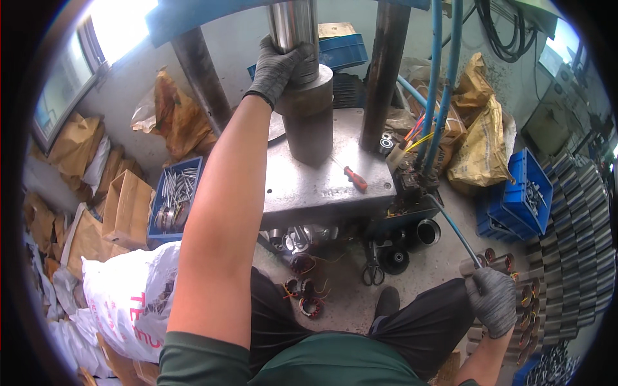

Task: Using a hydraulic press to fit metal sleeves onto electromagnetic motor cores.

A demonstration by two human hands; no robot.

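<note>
My left hand (280, 69), in a dark grey glove, reaches up and wraps round the lower end of a shiny metal cylinder (293, 26). That cylinder stands upright on a wider grey steel block (309, 125) on the press table (302, 190). Whether it is one piece or several, I cannot tell. Low on the right, my gloved right hand (492, 301) is closed round the end of a long lever (454, 228), which slants up to the press's right side. A screwdriver (355, 178) with a red and black handle lies on the press table, right of the steel block.
Dark steel columns (384, 77) flank the table, with blue hoses (444, 83) at right. Blue crates (518, 196) of metal parts stand on both sides. Stacked metal cylinders (573, 238) fill the far right. Scissors (373, 264) and wound coils (311, 307) lie on the floor.
</note>
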